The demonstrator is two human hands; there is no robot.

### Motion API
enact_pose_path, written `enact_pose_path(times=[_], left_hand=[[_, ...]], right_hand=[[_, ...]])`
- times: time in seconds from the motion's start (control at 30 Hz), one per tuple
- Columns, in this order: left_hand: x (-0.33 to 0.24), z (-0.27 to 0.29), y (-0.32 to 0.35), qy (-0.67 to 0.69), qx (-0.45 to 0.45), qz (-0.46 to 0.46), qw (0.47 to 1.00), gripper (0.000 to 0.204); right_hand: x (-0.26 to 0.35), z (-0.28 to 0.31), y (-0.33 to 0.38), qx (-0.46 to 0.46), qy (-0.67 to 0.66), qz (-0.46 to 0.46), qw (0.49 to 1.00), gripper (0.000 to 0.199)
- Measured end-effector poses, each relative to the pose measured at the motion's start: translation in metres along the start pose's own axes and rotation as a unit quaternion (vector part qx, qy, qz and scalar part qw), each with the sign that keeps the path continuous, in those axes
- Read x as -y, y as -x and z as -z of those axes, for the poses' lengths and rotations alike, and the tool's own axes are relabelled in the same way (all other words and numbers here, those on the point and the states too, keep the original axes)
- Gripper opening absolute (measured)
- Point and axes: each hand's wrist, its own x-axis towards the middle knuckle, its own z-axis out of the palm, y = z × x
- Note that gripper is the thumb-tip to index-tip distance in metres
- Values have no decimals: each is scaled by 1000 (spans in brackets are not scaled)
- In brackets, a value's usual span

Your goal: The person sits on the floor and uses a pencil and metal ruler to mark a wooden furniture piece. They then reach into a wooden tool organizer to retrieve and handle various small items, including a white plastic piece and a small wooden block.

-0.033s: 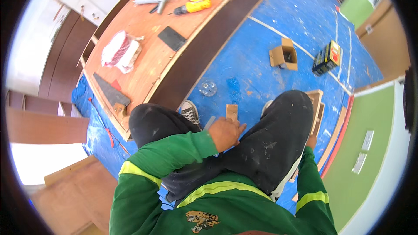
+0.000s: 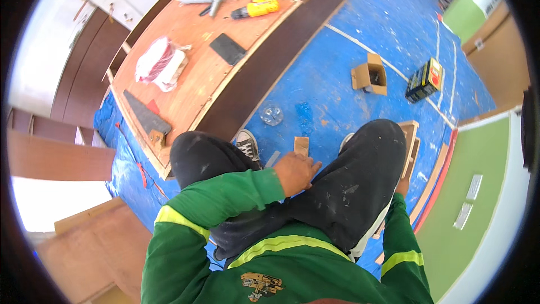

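Note:
My left hand (image 2: 296, 174) is between my knees, its back facing up and its fingers pointing right and partly apart. It lies over the near end of a short flat brown piece (image 2: 301, 146), which looks like wood. I see no grip on that piece; the palm and thumb are hidden. A pale narrow strip (image 2: 272, 159) lies just left of the hand. Beyond my right knee, my right hand (image 2: 403, 185) is at the side of a light wooden frame (image 2: 413, 135), seemingly touching it. My knee and the frame hide most of its fingers.
A clear round plastic item (image 2: 271, 115), an open cardboard box (image 2: 371, 75) and a dark tin (image 2: 424, 81) stand on the blue sheet. On the wooden panel (image 2: 185, 98) lie a handsaw (image 2: 145, 111), a yellow drill (image 2: 256, 9), a caulking gun (image 2: 207, 0) and a dark phone-like slab (image 2: 228, 49).
The view has shifted slightly, so the panel and floor things appear a little further right. Both hands keep nearly the same places; the left hand's fingers have moved slightly.

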Motion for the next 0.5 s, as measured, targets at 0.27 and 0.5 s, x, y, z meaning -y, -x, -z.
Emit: enact_pose_path(times=[0.27,0.5], left_hand=[[14,-7,-26,-19,37,1,999,70],[21,50,-6,84,30,79,993,72]], right_hand=[[-35,-26,-28,-38,-32,54,997,55],[-63,-62,-29,-20,-54,92,994,56]])
